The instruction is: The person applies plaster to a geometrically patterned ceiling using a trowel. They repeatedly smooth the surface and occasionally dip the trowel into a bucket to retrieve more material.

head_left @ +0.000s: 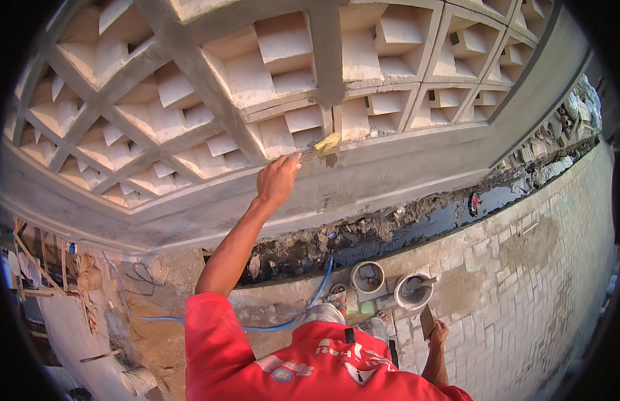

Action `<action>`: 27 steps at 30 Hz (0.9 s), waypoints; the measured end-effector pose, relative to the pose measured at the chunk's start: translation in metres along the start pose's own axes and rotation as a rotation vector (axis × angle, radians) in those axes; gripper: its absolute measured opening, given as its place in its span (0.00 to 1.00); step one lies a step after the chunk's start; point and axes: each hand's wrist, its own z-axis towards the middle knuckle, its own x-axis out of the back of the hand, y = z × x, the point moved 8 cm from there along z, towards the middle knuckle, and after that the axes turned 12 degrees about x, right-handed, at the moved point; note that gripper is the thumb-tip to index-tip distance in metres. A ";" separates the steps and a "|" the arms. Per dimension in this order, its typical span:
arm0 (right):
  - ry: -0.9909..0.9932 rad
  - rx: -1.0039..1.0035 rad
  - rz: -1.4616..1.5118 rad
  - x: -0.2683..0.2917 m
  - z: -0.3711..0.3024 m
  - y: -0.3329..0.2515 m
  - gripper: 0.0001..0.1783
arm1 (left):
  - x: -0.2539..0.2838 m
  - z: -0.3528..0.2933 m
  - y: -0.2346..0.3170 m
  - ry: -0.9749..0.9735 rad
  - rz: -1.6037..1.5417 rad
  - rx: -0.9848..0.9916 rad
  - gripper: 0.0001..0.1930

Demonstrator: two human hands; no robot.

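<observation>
Reaching up and forward with the left grip (pixel 276 180), forearm angling up from below. Gripping a brush-like tool with yellow bristles and a slender handle (pixel 328 142), fingers closed. Holding its yellow end at the lower edge of a lattice wall of cream, square-framed vent blocks (pixel 283 47), just beneath a vertical grey mortar joint (pixel 327 67). Seeing a dark, damp-looking patch (pixel 331 160) right below on the smooth grey wall band (pixel 403 160). Not telling touching from barely apart at the bristle tips.

Holding the right grip (pixel 439 333) low and out to the right, well apart from the wall. Gripping a flat, brown, rectangular plate-like tool (pixel 427 322) near its lower end; not making out finger detail at this size.

Standing in sandals on pale ground, wearing a red short-sleeved shirt with white printing (pixel 323 387). Noting two round, pale buckets ahead of the feet: a smaller one (pixel 354 281) with grey contents, and a larger one (pixel 398 294) near the plate-like tool, with a handle-like piece (pixel 428 281) crossing its rim. Seeing a thin blue hose (pixel 283 327) curving behind the shirt, a ditch of dark water (pixel 390 245) running along the wall foot, and grey block paving (pixel 510 307) spreading right.
</observation>
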 end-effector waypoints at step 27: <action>-0.056 0.002 0.054 -0.038 0.030 -0.015 0.21 | 0.108 -0.145 -0.126 0.107 0.355 0.479 0.19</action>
